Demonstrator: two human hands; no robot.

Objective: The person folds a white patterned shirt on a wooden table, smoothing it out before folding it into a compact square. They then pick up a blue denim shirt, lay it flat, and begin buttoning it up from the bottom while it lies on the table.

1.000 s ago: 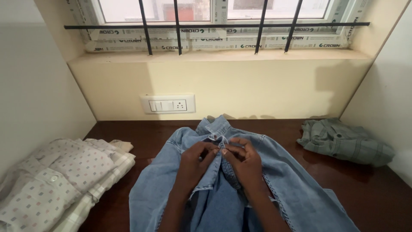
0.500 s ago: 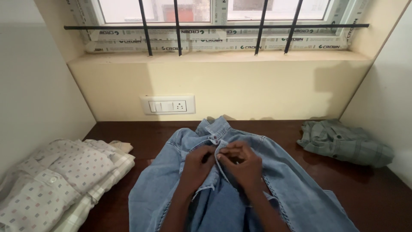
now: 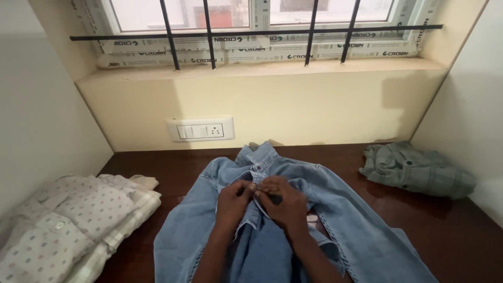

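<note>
A light blue denim shirt (image 3: 340, 220) lies spread on the dark wooden table (image 3: 173, 167), collar toward the wall. My left hand (image 3: 234, 202) and my right hand (image 3: 283, 202) meet at the shirt's front placket just below the collar. Both pinch the fabric edges there, fingertips touching around what looks like a button. My forearms cover the lower middle of the shirt.
A folded white shirt with small dots (image 3: 63, 225) rests on the table at the left. A crumpled grey-green garment (image 3: 419, 170) lies at the right by the wall. A switch and socket plate (image 3: 200, 129) sits on the cream wall under a barred window (image 3: 257, 26).
My hands have stayed at the placket with small finger movements; the view has shifted slightly. The shirt has not moved.
</note>
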